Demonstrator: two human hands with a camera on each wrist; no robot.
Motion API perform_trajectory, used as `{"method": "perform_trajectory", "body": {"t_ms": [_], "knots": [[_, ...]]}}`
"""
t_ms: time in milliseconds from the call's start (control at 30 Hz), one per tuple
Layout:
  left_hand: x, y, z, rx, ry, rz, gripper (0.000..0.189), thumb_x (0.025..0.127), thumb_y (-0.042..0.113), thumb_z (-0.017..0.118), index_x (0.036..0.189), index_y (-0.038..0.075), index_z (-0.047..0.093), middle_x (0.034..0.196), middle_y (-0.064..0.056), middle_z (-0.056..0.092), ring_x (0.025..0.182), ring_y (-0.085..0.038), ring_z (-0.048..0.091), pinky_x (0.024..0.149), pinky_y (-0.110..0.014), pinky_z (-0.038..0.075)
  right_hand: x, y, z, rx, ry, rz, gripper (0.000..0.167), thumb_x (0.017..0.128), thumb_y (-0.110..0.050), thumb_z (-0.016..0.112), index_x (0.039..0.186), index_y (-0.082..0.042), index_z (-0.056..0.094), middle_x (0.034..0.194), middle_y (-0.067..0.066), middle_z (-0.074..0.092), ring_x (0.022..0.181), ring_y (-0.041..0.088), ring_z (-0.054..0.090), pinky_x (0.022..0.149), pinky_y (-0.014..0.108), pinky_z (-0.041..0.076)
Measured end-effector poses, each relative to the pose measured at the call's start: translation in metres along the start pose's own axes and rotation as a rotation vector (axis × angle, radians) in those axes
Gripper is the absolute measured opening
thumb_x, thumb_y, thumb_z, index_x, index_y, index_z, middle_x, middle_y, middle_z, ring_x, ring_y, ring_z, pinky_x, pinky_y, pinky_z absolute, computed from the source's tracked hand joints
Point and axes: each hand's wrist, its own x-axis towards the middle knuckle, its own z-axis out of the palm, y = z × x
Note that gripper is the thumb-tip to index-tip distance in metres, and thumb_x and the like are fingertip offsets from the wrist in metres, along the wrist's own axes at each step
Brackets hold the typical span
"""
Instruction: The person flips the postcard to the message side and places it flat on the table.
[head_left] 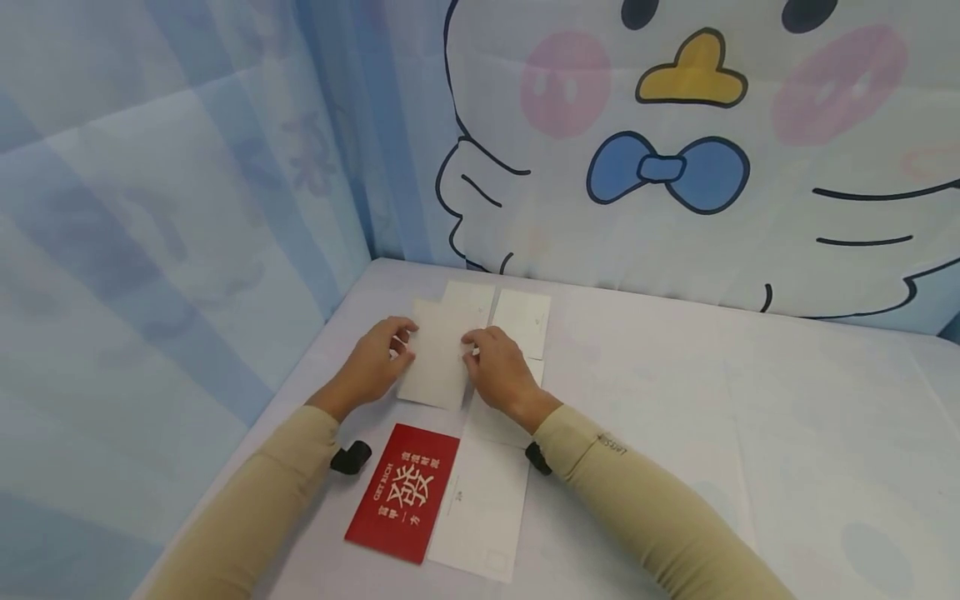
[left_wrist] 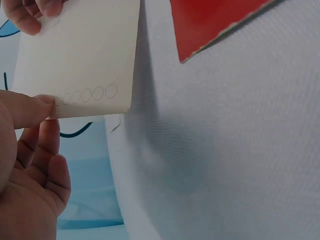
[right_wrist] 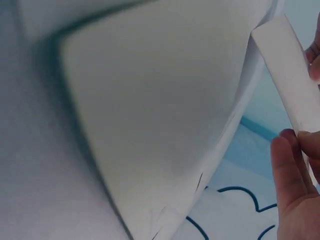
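Note:
A white postcard (head_left: 435,367) is held just over the far left of the table, a little raised. My left hand (head_left: 369,367) pinches its left edge between thumb and fingers, and my right hand (head_left: 501,367) pinches the right edge. In the left wrist view, the left thumb presses the postcard (left_wrist: 90,55) beside a row of small printed circles. From the right wrist, the same postcard (right_wrist: 282,60) appears tilted, gripped by the right hand (right_wrist: 297,175). Nearer me lies a red card (head_left: 401,496) with gold lettering, "GET RICH" among it.
Several white postcards lie close together: one right of the red card (head_left: 480,512), one under the right wrist (head_left: 498,421), one behind the right hand (head_left: 525,317), another at the back (head_left: 468,292). A patterned curtain (head_left: 585,225) hangs along the table's far edge.

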Motion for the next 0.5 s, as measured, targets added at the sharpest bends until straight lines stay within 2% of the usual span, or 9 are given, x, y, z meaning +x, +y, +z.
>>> {"method": "perform_trajectory", "body": {"t_ms": [100,300,500], "knots": [[0.002,-0.001,0.004,0.044,-0.077,-0.052,0.044,0.096,0.004,0.065,0.137,0.000,0.050,0.121,-0.017,0.054,0.110,-0.030,0.055,0.094,-0.044,0.051,0.001,0.004,0.003,-0.042,-0.076,0.024,0.038,0.097,-0.009,0.065,0.132,0.001,0.055,0.127,0.018,0.054,0.100,0.024,0.061,0.091,0.036,0.053],[0.007,-0.003,0.011,0.115,-0.171,-0.140,0.053,0.093,0.008,0.071,0.141,0.005,0.049,0.131,-0.017,0.053,0.118,-0.032,0.051,0.099,-0.047,0.048,0.004,0.006,0.007,-0.157,-0.195,0.097,0.058,0.093,-0.019,0.073,0.142,-0.003,0.048,0.134,0.019,0.050,0.107,0.027,0.056,0.096,0.040,0.050],[0.010,-0.006,0.016,0.158,-0.241,-0.185,0.053,0.092,0.010,0.072,0.140,0.006,0.051,0.130,-0.016,0.053,0.115,-0.031,0.051,0.098,-0.047,0.047,0.006,0.007,0.010,-0.229,-0.262,0.126,0.061,0.091,-0.024,0.075,0.143,-0.005,0.050,0.135,0.017,0.053,0.114,0.029,0.054,0.100,0.043,0.046]]}}
